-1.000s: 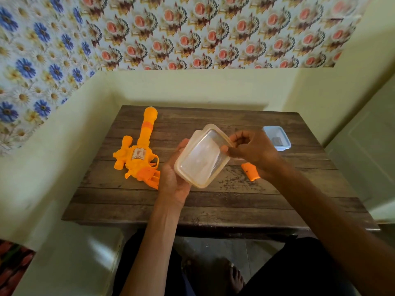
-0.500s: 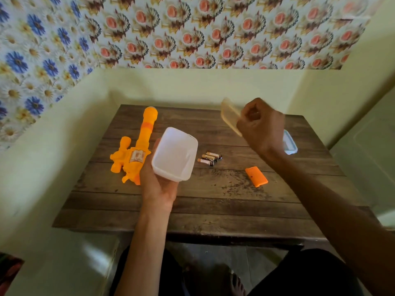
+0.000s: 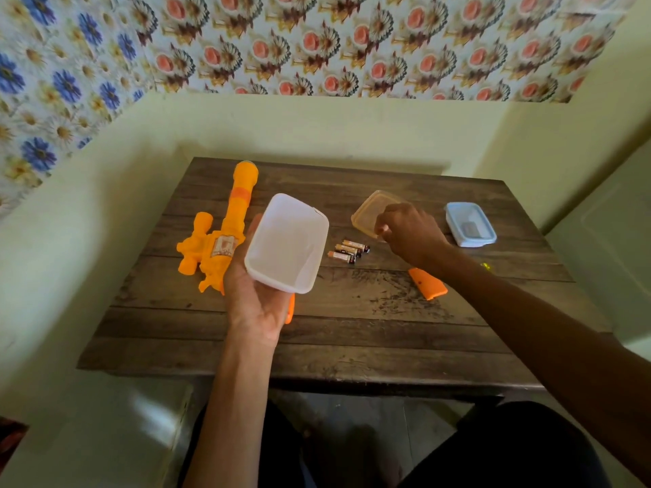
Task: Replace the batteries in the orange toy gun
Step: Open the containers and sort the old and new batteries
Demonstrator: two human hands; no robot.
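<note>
Right hand point(image 3: 410, 232) lowered lid point(image 3: 368, 213) onto table point(image 3: 352, 325).

Dark plank table point(image 3: 352, 350) standing against pale yellow wall point(image 3: 310, 132), floral wallpaper point(image 3: 352, 44) running above, light glinting at lower left.

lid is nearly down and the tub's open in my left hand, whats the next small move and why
Probably let go of the lid with the right hand, since it sits low at the table behind the batteries. Then bring the tub, which looks empty in the left hand, toward them or set it down. The toy gun lies waiting at the left.
</note>
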